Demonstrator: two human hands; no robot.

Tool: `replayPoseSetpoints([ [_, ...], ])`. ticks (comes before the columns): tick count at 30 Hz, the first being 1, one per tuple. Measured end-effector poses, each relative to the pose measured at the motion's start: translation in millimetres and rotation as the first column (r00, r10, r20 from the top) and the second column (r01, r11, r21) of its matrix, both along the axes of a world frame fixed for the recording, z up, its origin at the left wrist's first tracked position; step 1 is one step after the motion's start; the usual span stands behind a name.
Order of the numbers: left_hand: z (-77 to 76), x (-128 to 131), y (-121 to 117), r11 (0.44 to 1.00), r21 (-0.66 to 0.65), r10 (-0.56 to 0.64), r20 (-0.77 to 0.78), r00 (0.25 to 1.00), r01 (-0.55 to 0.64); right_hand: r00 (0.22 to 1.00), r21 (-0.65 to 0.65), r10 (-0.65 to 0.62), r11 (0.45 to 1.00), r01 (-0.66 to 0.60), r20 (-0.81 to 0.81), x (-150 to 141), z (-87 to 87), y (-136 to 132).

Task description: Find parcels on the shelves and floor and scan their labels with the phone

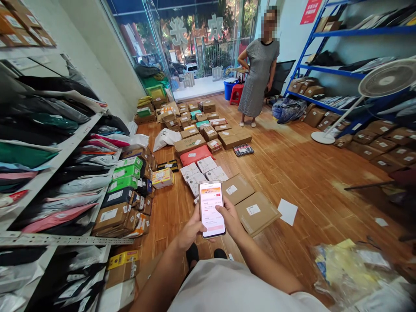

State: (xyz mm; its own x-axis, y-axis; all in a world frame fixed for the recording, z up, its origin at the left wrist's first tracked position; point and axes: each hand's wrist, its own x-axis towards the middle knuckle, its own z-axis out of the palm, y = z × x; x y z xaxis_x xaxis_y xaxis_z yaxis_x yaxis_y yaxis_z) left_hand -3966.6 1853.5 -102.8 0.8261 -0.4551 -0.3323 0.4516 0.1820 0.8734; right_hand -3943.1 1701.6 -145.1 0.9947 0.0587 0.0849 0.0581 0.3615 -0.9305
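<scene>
Both hands [208,220] pinch an upright phone [212,209], long axis pointing away over the parcel-strewn wooden floor [269,173] toward the glass front [198,47].

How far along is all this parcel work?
Apparently done: packages line the white shelves, and many floor parcels bear labels. In hand: a lit phone, held by left hand and right hand. Left: perhaps shelving floor parcels; the screen's too small to confirm.
</scene>
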Motion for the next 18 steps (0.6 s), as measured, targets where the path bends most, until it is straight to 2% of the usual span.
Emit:
replayPoseSetpoints([
  [8, -12.2, -3.7, -3.4, 0.995, 0.094, -0.048, 0.132, 0.990, 0.035, 0.991, -0.131, -0.133, 0.983, 0.129, -0.024, -0.4, 2.7, 6.3],
  [10, -14.1, -4.4, -2.6, 0.997, 0.072, -0.038, 0.112, 0.993, 0.030, 0.996, -0.051, -0.091, 0.995, 0.090, -0.017, -1.9, 5.6, 5.2],
  [13, -12.0, -5.3, -0.5, 1.000, 0.025, 0.011, 0.022, 1.000, -0.011, 0.999, 0.086, 0.034, 0.996, -0.033, -0.003, -4.9, 7.4, 2.9],
  [18, -5.9, -7.5, -0.4, 0.992, -0.076, 0.094, -0.043, 0.995, -0.097, 0.996, 0.066, 0.078, 0.995, -0.080, 0.032, -11.7, 2.0, 2.3],
])
